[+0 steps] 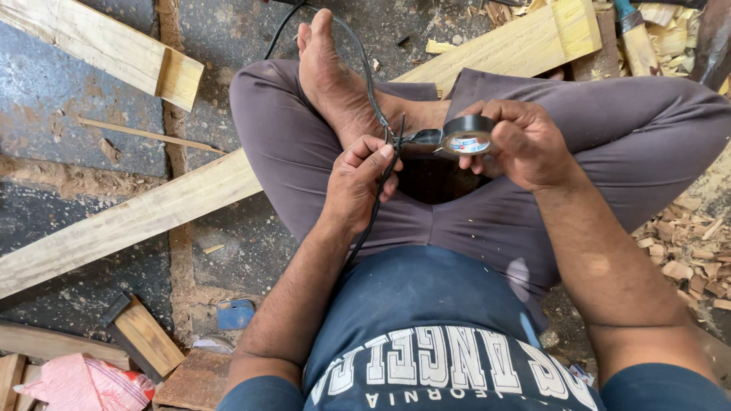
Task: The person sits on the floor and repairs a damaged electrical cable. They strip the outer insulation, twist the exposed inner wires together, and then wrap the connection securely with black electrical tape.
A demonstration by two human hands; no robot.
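Closest to the lens is the navy printed shirt (426,335), and from it both forearms run up toward the lap of a person sitting cross-legged in grey trousers (640,144) on the floor (53,99). Left hand (358,183) sits just above the lap, fingers curled shut around a black cable (371,91), thumb pressed along it; the cable runs from that grip up over the bare foot (331,76) and away toward the top edge, while its lower end drops down past the wrist. Right hand (521,141) is level with it, just to the side, fingers clamped on a roll of black tape (467,135), its open core facing the camera. A short strip of tape stretches from the roll across to the cable, right at the left hand's fingertips, so roll and cable are joined there.

Around them, a long pale plank (137,217) passes diagonally under the knees and comes out again at the upper right. Another plank (106,46) lies at the upper left. Wood shavings (685,251) pile up at the right edge, and a pink bag (91,384) sits in the bottom left corner beside short wood offcuts.
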